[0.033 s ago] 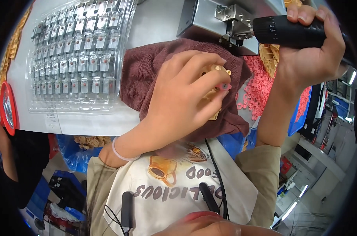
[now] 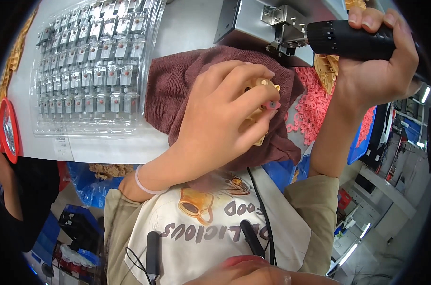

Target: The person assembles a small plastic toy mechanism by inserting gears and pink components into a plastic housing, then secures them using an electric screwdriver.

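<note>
My left hand [image 2: 225, 107] is closed around a pale yellow plastic part [image 2: 259, 138], pressing it on the folded maroon towel [image 2: 165, 95]. A small pink piece [image 2: 273, 105] shows at my fingertips against the yellow part. Most of that part is hidden under my fingers. Up at the right, my right hand [image 2: 379, 66] grips a black electric screwdriver [image 2: 341, 38], held sideways. The screwdriver's tip end points left, into the small metal mechanism [image 2: 289, 33] on the front of a grey metal box [image 2: 248, 28], apparently a screw feeder.
A clear plastic tray [image 2: 82, 127] with rows of metal parts lies at left. Loose pink rings [image 2: 312, 109] are heaped right of the towel, near more yellow parts [image 2: 327, 76] and a blue bin [image 2: 360, 147]. A red-rimmed round object [image 2: 9, 130] sits at the table's left edge.
My right hand and the screwdriver have shifted very slightly to the right and down. My left hand and the yellow part look the same.
</note>
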`<action>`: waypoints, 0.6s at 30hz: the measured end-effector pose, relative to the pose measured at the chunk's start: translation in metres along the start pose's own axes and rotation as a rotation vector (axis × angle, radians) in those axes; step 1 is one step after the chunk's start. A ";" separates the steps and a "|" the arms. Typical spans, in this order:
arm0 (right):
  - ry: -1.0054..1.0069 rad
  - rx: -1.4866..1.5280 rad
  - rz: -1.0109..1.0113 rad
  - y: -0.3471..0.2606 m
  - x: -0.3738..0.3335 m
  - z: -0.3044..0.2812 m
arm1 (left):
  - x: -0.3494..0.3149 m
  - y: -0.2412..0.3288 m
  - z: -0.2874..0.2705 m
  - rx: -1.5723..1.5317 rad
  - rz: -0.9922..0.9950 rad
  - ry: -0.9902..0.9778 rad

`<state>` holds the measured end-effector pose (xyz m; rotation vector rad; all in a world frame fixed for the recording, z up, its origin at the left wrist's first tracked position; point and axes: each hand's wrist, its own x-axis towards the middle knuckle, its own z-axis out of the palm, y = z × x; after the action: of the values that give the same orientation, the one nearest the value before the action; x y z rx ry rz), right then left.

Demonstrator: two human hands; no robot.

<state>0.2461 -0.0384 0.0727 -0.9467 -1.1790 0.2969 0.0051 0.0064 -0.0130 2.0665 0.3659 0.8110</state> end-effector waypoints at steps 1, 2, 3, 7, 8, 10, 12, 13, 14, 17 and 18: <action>-0.022 -0.013 -0.008 0.002 0.000 0.000 | 0.000 0.000 0.000 -0.007 0.010 0.004; -0.044 -0.025 -0.016 0.003 -0.001 -0.001 | 0.000 0.000 0.000 -0.011 0.003 0.003; -0.067 -0.038 -0.028 0.005 0.000 -0.002 | 0.000 0.000 0.000 -0.006 0.003 0.007; -0.101 -0.080 -0.041 0.006 0.001 -0.001 | 0.001 -0.002 0.002 -0.007 0.010 0.031; -0.091 -0.099 -0.033 0.005 0.002 -0.005 | 0.001 -0.002 0.002 -0.007 0.007 0.031; -0.066 -0.142 -0.022 0.004 0.003 -0.003 | 0.002 -0.003 0.001 -0.017 0.004 0.018; -0.042 -0.184 -0.011 0.003 0.003 0.003 | 0.002 -0.003 0.001 -0.014 0.008 0.018; -0.030 -0.203 -0.006 0.001 0.004 0.003 | 0.002 -0.002 0.001 -0.009 0.013 0.020; -0.018 -0.222 0.000 0.002 0.004 0.008 | 0.001 -0.002 0.001 -0.008 0.012 0.019; 0.014 -0.280 0.012 -0.001 0.005 0.023 | 0.001 -0.001 0.001 -0.004 0.007 0.023; 0.029 -0.309 0.017 0.000 0.005 0.030 | 0.001 -0.001 0.002 -0.008 0.014 0.023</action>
<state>0.2218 -0.0213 0.0776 -1.2256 -1.2112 0.1144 0.0069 0.0067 -0.0145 2.0559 0.3606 0.8434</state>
